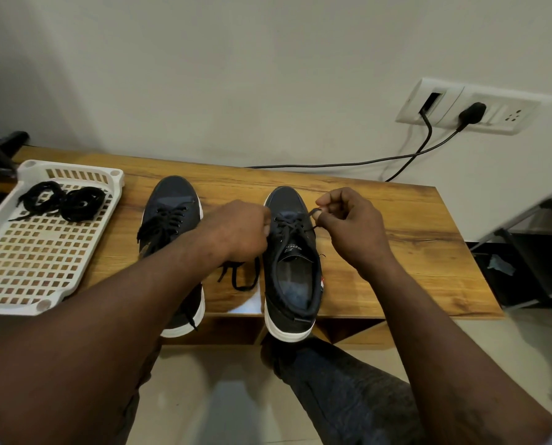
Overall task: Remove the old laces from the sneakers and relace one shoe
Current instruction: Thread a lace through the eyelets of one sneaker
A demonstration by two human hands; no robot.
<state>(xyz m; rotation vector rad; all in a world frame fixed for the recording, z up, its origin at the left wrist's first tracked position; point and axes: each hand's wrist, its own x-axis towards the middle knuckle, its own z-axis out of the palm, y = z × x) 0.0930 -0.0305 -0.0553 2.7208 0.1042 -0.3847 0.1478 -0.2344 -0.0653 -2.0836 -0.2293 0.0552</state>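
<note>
Wooden table point(380, 252) against wall. Right hand point(348, 226) pinches lace point(295, 224) of right shoe point(292, 261); left hand point(242, 231) closed at eyelets, grip hidden. Beyond, left shoe point(172, 213) loosely laced. Spare laces point(61, 200) in tray point(27, 252). Removal barely begun, relacing untouched.

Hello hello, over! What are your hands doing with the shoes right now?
Right hand pinching a lace end at the right sneaker. Left hand closed at the same shoe's laces. Left sneaker laced, untouched. Two lace bundles wait in the white basket. Nothing blocking.
</note>
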